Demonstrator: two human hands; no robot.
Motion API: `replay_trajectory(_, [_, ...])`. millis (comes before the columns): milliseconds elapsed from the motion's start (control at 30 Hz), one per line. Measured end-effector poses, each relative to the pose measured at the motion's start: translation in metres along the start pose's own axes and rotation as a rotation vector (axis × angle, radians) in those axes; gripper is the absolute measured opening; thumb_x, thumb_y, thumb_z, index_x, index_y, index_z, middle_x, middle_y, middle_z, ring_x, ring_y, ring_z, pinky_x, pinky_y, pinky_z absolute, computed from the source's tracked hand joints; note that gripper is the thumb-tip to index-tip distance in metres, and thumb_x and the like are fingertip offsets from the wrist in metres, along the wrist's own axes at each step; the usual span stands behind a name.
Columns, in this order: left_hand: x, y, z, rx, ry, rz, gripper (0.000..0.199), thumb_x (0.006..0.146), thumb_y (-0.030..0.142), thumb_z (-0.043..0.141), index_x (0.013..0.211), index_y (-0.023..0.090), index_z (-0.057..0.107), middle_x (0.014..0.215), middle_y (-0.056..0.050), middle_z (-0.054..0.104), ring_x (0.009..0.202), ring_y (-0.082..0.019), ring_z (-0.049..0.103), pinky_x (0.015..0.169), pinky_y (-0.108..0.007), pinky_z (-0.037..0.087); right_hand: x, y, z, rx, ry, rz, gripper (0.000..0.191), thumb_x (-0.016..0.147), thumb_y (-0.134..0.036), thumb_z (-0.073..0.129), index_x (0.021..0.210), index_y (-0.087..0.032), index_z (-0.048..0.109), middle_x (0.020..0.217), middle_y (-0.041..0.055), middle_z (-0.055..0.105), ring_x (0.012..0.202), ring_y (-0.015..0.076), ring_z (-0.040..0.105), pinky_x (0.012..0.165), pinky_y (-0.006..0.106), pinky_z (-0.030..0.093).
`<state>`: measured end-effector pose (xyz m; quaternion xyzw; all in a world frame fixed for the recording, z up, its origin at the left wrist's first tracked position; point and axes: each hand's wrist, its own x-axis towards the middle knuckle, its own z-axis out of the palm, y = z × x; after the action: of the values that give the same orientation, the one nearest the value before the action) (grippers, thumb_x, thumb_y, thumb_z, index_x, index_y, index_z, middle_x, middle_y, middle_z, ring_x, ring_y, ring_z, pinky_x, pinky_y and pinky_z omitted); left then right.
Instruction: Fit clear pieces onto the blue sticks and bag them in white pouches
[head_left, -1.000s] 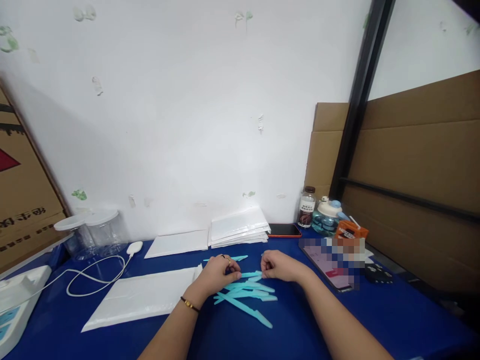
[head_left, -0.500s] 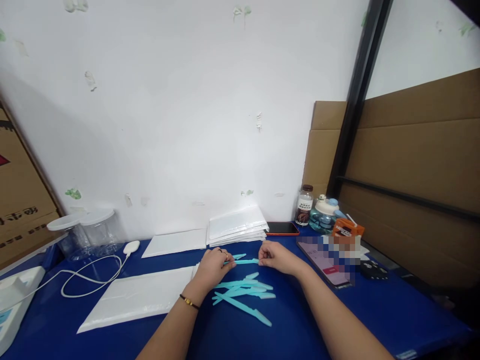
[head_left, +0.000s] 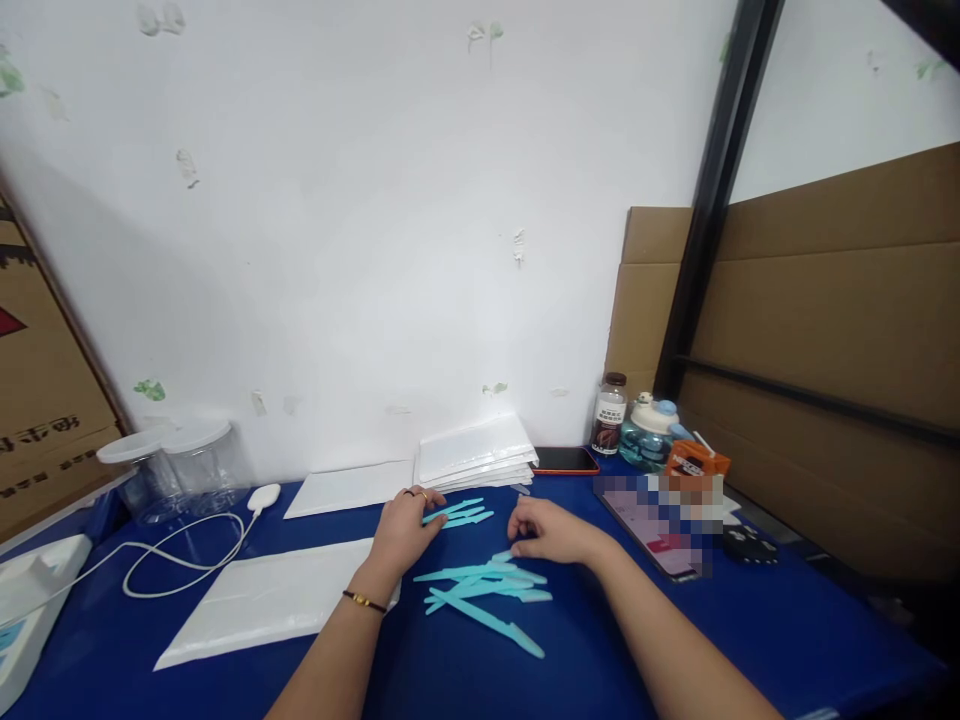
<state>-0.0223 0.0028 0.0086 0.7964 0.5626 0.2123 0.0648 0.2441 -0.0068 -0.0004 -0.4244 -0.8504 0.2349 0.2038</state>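
Light-blue eyebrow razors lie in a crossed pile (head_left: 486, 617) on the blue table in front of me. Behind that pile a smaller group of eyebrow razors (head_left: 471, 517) lies side by side. My left hand (head_left: 409, 525) has its thumb and fingers closed about the left ends of this group; the ends are partly hidden. My right hand (head_left: 551, 530) hovers at the pile's back right, index finger curled and thumb apart from it. Its thumb is close to a razor's tip; whether they touch is unclear. A small translucent piece (head_left: 520, 490) lies beyond my right hand.
A white mailer (head_left: 262, 600) lies left of my left arm, with a stack of mailers (head_left: 472, 450) by the wall. At right are a phone (head_left: 652, 530), a jar (head_left: 609, 415) and a water bottle (head_left: 649, 438). A white cable (head_left: 184, 545) loops at left.
My hands have moved apart from the razor between them, which now lies with the small group. The left hand shifted left; the right came nearer the pile.
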Motion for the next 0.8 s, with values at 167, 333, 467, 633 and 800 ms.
replay_trajectory(167, [-0.009, 0.023, 0.002, -0.141, -0.210, 0.163, 0.030, 0.079, 0.047, 0.047, 0.088, 0.025, 0.066, 0.083, 0.001, 0.063, 0.079, -0.015, 0.054, 0.068, -0.023, 0.037, 0.005, -0.007, 0.010, 0.001, -0.052, -0.036, 0.011, 0.069, -0.025, 0.066, 0.075, -0.016, 0.062, 0.077, -0.0001, 0.051, 0.067, 0.0100, 0.048, 0.057, 0.019, 0.037])
replay_trajectory(333, [-0.008, 0.031, 0.003, -0.113, -0.276, 0.206, 0.022, 0.078, 0.039, 0.050, 0.079, 0.025, 0.067, 0.078, 0.001, 0.064, 0.074, -0.014, 0.054, 0.064, -0.022, 0.034, 0.007, -0.001, 0.008, 0.045, 0.070, -0.022, 0.010, 0.070, -0.025, 0.067, 0.071, -0.016, 0.061, 0.077, -0.0005, 0.053, 0.065, 0.0092, 0.049, 0.057, 0.018, 0.037])
replay_trajectory(467, [-0.005, 0.027, 0.005, -0.076, -0.232, 0.128, 0.019, 0.076, 0.035, 0.050, 0.076, 0.023, 0.065, 0.075, 0.001, 0.063, 0.071, -0.014, 0.054, 0.061, -0.022, 0.034, 0.006, 0.007, 0.002, 0.042, 0.135, 0.032, 0.008, 0.070, -0.023, 0.065, 0.071, -0.016, 0.062, 0.075, -0.0001, 0.054, 0.065, 0.0097, 0.050, 0.057, 0.018, 0.038])
replay_trajectory(633, [-0.006, 0.021, 0.013, -0.186, -0.298, 0.040, 0.024, 0.077, 0.038, 0.048, 0.078, 0.019, 0.063, 0.071, 0.000, 0.062, 0.064, -0.013, 0.054, 0.054, -0.021, 0.033, 0.004, 0.023, -0.006, -0.078, 0.208, 0.171, 0.005, 0.069, -0.021, 0.064, 0.068, -0.016, 0.063, 0.076, 0.0013, 0.057, 0.066, 0.0115, 0.050, 0.058, 0.020, 0.037])
replay_trajectory(800, [-0.002, 0.016, 0.011, -0.173, -0.228, 0.034, 0.025, 0.080, 0.037, 0.044, 0.079, 0.020, 0.062, 0.071, 0.000, 0.061, 0.064, -0.013, 0.054, 0.056, -0.022, 0.035, 0.002, 0.017, -0.010, -0.095, 0.321, 0.193, 0.010, 0.070, -0.026, 0.064, 0.075, -0.018, 0.064, 0.078, 0.0012, 0.057, 0.068, 0.0129, 0.052, 0.062, 0.022, 0.038])
